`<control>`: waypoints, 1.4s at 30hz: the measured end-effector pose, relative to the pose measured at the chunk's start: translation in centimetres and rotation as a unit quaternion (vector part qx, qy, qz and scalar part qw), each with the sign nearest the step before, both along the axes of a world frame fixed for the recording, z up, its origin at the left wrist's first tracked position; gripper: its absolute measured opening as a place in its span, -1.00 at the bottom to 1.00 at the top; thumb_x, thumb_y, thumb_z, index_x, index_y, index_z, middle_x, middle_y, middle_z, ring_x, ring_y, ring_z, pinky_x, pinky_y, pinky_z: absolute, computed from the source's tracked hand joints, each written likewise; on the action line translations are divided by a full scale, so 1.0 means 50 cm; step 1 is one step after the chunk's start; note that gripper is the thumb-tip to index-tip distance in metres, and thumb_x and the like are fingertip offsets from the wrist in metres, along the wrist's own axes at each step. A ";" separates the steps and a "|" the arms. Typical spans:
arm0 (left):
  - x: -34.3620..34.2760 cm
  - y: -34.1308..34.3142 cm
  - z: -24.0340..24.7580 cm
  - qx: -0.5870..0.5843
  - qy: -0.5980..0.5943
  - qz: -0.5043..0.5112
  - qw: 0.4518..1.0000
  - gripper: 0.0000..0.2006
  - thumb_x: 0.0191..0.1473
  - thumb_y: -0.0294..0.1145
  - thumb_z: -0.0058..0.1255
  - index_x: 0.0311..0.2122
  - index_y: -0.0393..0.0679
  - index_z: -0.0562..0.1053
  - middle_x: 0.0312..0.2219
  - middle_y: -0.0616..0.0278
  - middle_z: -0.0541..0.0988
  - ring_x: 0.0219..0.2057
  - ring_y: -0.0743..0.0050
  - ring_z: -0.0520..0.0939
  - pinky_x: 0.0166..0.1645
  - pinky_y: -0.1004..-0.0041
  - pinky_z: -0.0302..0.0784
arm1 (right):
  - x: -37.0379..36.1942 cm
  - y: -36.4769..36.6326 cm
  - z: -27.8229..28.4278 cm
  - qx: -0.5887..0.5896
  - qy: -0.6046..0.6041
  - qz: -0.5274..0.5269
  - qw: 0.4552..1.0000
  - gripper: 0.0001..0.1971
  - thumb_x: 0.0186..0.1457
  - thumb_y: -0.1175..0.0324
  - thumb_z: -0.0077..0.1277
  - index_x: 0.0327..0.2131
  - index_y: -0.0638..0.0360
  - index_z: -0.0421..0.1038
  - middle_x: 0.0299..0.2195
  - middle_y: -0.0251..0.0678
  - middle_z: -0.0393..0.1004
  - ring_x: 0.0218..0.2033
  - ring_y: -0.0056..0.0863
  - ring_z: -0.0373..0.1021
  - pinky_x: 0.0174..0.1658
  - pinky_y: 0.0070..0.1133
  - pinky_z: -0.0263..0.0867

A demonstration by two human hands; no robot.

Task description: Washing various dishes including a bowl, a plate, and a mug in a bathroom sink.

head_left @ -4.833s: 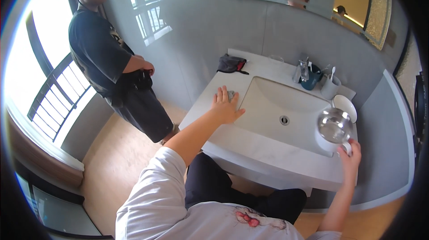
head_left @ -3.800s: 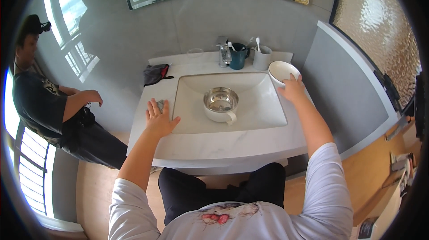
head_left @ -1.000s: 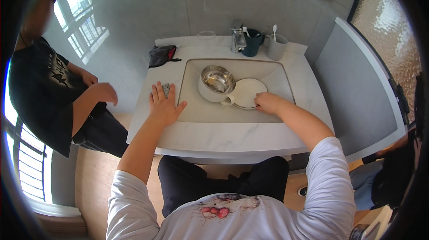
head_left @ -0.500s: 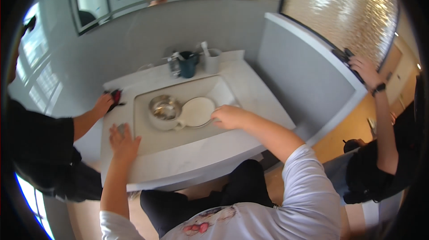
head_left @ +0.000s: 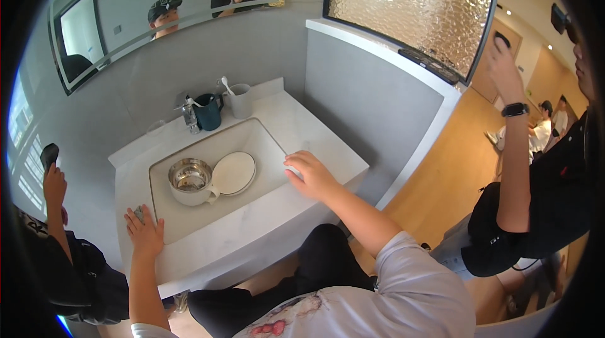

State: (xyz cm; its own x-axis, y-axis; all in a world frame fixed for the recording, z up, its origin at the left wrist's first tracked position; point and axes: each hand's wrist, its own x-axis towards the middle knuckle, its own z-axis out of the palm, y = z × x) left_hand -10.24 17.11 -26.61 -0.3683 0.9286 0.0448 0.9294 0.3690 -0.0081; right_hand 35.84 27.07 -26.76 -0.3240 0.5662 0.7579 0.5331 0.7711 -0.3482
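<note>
Before a grey wall point(head_left: 233, 48), left fingers point(head_left: 147, 214) spread wide on the white counter point(head_left: 328, 152), right fingers point(head_left: 299, 161) loosely parted

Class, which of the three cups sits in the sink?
The wide white cup with a shiny metal lining; the teal cup and grey cup stand on the counter behind.

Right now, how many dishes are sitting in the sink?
2: a steel-lined white handled bowl in the left part of the sink, and a round white plate or lid just right of it. I can't make out the bowl's contents.
</note>
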 end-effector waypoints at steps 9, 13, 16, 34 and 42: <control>0.010 -0.004 -0.019 0.062 -0.011 -0.039 0.997 -0.32 0.19 0.01 -0.15 0.35 0.15 -0.05 0.30 -0.33 -0.24 0.29 -0.51 -0.18 0.29 -0.17 -0.14 | 0.009 -0.010 0.004 0.040 0.056 -0.022 0.997 -0.85 0.00 0.55 0.07 -0.29 0.29 0.41 -0.24 -0.15 0.48 -0.16 -0.17 0.39 -0.12 -0.40 0.35; 0.057 -0.013 0.023 0.119 -0.015 0.001 0.993 -0.31 0.15 -0.07 -0.04 0.33 0.37 -0.04 0.31 -0.26 -0.23 0.25 -0.60 -0.07 0.24 -0.20 0.02 | 0.044 -0.034 0.016 0.100 0.099 -0.050 0.989 -0.80 -0.02 0.60 0.06 -0.25 0.27 0.42 -0.17 -0.13 0.49 -0.14 -0.16 0.41 -0.08 -0.41 0.35; 0.023 -0.038 0.019 0.173 0.029 0.026 0.984 -0.29 0.10 -0.17 0.04 0.33 0.28 0.03 0.31 -0.23 -0.19 0.22 -0.60 0.04 0.19 -0.19 0.15 | 0.055 -0.093 0.012 0.101 0.115 -0.045 0.987 -0.75 -0.05 0.64 0.04 -0.22 0.27 0.40 -0.14 -0.12 0.47 -0.14 -0.15 0.40 -0.07 -0.41 0.34; 0.374 -0.342 0.008 -0.053 -0.379 -0.450 0.807 -0.77 0.00 -0.61 0.04 -0.18 -0.30 0.39 -0.22 -0.14 0.49 -0.20 -0.13 0.53 -0.11 0.12 0.51 | 0.296 -0.627 -0.424 -0.518 -0.180 -0.074 0.833 -0.37 0.20 0.05 -0.10 0.20 0.25 0.06 0.07 0.23 0.19 0.07 0.14 0.21 0.15 -0.25 0.16; 0.414 -0.357 -0.011 -0.057 -0.401 -0.440 0.802 -0.70 -0.01 -0.57 0.06 -0.13 -0.29 0.35 -0.17 -0.14 0.46 -0.16 -0.13 0.50 -0.07 0.13 0.48 | 0.298 -0.623 -0.414 -0.536 -0.173 -0.078 0.822 -0.28 0.21 -0.10 -0.17 0.25 0.19 -0.03 0.11 0.27 0.14 0.12 0.16 0.16 0.19 -0.26 0.12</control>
